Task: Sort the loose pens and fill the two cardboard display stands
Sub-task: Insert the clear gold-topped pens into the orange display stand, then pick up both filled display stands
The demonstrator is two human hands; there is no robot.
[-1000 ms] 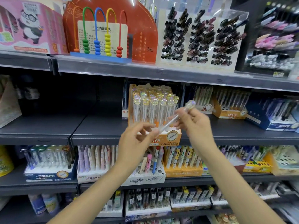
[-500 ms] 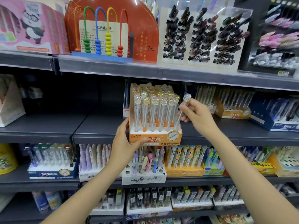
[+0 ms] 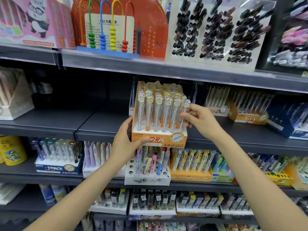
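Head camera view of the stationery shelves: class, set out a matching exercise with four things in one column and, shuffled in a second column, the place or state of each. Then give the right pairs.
Things
1. left hand
2. right hand
3. abacus
4. white stand

Places or states
A. on the top shelf, with green, blue, yellow and red beads
B. pinches a clear pen at the right end of the front row
C. on the shelf below the orange stand, several holes unfilled
D. holds the orange stand at its left front corner

Pairs: 1-D, 2-B, 3-A, 4-C
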